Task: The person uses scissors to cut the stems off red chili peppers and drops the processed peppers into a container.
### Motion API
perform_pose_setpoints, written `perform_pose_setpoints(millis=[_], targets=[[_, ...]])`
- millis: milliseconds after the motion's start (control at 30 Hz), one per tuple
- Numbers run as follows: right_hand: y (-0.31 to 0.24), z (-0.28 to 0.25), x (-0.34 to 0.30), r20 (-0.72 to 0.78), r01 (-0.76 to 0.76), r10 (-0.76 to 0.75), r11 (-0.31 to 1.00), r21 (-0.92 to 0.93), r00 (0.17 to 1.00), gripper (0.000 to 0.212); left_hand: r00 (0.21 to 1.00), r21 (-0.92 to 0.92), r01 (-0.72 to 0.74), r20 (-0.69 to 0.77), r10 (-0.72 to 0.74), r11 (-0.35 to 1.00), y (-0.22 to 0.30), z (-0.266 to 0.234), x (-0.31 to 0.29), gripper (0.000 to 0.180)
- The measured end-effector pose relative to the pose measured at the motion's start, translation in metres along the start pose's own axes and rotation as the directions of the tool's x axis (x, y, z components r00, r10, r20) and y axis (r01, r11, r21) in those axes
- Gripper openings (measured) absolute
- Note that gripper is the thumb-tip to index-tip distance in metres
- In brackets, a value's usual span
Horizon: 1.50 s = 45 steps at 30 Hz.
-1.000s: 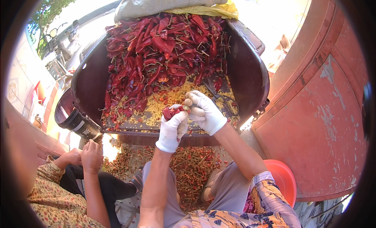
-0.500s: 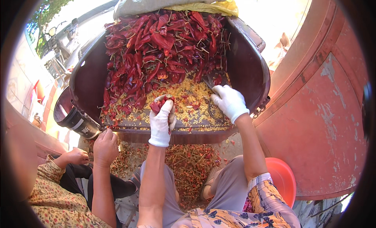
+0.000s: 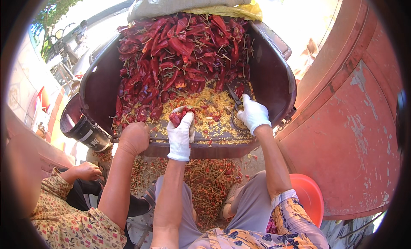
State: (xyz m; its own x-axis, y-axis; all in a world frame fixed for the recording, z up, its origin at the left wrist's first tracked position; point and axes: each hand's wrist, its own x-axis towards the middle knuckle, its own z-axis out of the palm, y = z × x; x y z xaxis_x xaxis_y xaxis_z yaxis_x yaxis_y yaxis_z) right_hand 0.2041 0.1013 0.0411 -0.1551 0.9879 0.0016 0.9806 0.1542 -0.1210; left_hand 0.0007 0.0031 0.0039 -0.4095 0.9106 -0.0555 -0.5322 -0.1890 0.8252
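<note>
My left hand (image 3: 180,135), in a white glove, is closed around a bunch of dried red chili peppers (image 3: 176,119) above the front of a dark cart bed. Dark-handled scissors (image 3: 236,101) are in my gloved right hand (image 3: 254,113), at the bed's right side; its fingers are partly hidden. The scissors' blades point away from me, and a handle loop shows beside the glove. Pale yellow seeds (image 3: 205,103) and red scraps lie under and between both hands. Beyond them rises a large heap of dried red chilies (image 3: 180,56) with stems.
The cart bed (image 3: 274,73) has high side walls; a grey and yellow sack (image 3: 188,5) lies over its far end. At left sit a co-worker's hand (image 3: 136,137) and a black bucket (image 3: 87,135). Stems litter the ground (image 3: 205,184). A red basin (image 3: 306,197) stands at right.
The co-worker's nearer hand has moved up and right to the cart's front edge. My right hand has drawn slightly nearer and the scissors show more. My left hand still grips the chilies.
</note>
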Motion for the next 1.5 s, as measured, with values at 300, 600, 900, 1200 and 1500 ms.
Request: perform_pose_setpoints(millis=[300, 600, 900, 1200, 1500], targets=[[-0.001, 0.004, -0.006, -0.198, 0.169, -0.095, 0.901, 0.399, 0.975, 0.058, 0.999, -0.019, 0.031, 0.023, -0.031, 0.999, 0.004, 0.0, -0.001, 0.026], [-0.035, 0.003, -0.057, -0.33, 0.498, -0.399, 0.46, 0.735, 0.855, 0.044, 0.993, -0.047, 0.048, 0.112, -0.043, 0.998, 0.008, 0.004, -0.007, 0.016], [-0.044, -0.006, -0.063, -0.328, 0.637, -0.549, 0.703, 0.316, 0.768, 0.043, 0.988, 0.037, 0.073, 0.136, -0.078, 0.997, 0.017, -0.007, -0.008, 0.022], [-0.048, 0.002, -0.064, -0.348, 0.651, -0.551, 0.673, 0.352, 0.758, 0.045, 0.978, 0.015, 0.144, 0.153, -0.144, 0.99, 0.017, -0.017, -0.008, 0.02], [-0.048, -0.006, -0.069, -0.324, 0.651, -0.569, 0.709, 0.272, 0.756, 0.048, 0.97, -0.017, 0.216, 0.113, -0.213, 0.976, 0.01, -0.018, -0.009, 0.019]])
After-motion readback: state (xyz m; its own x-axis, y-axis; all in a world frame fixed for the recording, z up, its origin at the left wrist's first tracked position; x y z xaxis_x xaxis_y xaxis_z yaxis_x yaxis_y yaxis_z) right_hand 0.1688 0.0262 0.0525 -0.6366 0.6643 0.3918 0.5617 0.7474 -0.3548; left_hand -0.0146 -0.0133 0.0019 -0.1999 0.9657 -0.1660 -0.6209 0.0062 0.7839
